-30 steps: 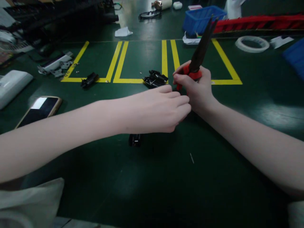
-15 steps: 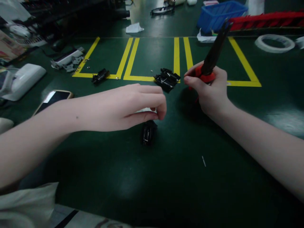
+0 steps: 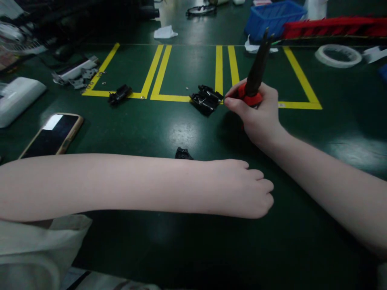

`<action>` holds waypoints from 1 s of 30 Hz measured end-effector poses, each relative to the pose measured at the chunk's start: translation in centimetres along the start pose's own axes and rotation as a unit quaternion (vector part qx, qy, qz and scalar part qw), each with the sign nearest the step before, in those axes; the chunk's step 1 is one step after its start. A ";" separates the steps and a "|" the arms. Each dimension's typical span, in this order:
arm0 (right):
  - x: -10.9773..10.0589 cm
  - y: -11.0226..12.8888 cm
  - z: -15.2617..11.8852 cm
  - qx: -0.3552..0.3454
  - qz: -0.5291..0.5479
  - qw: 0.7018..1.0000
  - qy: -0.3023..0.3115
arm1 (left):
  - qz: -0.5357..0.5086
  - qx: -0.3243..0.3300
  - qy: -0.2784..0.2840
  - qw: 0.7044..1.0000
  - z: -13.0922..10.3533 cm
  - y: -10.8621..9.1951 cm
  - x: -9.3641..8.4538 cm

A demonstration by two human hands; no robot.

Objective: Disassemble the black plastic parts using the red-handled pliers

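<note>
red-handled scissors (image 3: 257, 68) gripped in right hand (image 3: 262, 114); left hand (image 3: 240, 188) curled, can't tell if fingers pinch anything

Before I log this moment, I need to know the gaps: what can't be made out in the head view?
All in the head view:
Left hand: palm and fingertips hidden beneath its own back; whether it holds anything can't be told.
Nearest black part: mostly covered by the left forearm.
Red-handled tool: handles partly covered by the right hand.
Blue object: cut off by the right edge.
</note>
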State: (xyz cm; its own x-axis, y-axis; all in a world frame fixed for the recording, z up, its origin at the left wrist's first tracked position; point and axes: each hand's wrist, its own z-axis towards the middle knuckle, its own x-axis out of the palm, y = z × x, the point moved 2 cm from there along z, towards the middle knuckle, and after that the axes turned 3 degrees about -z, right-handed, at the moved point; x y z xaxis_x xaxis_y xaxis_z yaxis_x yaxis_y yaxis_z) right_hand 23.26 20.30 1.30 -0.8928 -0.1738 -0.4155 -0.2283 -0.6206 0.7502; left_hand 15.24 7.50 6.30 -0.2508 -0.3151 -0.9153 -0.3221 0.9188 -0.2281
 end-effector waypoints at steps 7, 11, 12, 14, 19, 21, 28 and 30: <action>0.1 0.1 0.1 -0.019 0.031 0.999 -0.009 | 0.057 -0.007 -0.025 0.998 -1.6 0.1 0.2; 0.2 0.0 0.1 -0.016 0.034 0.999 -0.019 | 0.093 -0.074 -0.134 0.984 -6.6 1.5 -1.1; 0.2 0.1 0.1 -0.017 0.033 0.999 -0.019 | 0.096 -0.087 -0.146 0.981 -8.1 1.8 -1.1; 0.1 0.1 0.2 -0.019 0.028 0.999 -0.014 | 0.101 -0.102 -0.147 0.979 -10.7 2.2 -0.7; 0.0 0.3 0.2 -0.005 0.013 1.000 -0.011 | 0.123 -0.110 -0.117 0.979 -13.1 2.0 1.6; -0.1 0.3 0.2 -0.004 0.010 1.000 -0.015 | 0.120 -0.119 -0.118 0.978 -13.2 2.0 1.9; 0.1 0.1 0.1 0.002 0.014 0.999 -0.029 | 0.015 -0.140 -0.128 0.982 -13.8 3.0 1.1; 0.1 0.2 0.1 -0.001 0.019 0.999 -0.031 | 0.018 -0.129 -0.130 0.983 -13.7 3.1 1.3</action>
State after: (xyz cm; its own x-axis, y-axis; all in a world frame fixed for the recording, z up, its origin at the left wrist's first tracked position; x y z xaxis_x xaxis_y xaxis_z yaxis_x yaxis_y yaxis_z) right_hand 23.10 20.22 1.48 -0.9233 -0.1494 -0.3538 -0.1932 -0.6154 0.7642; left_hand 1.40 6.65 8.93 -0.0353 -0.1815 -0.9827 -0.5460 0.8271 -0.1332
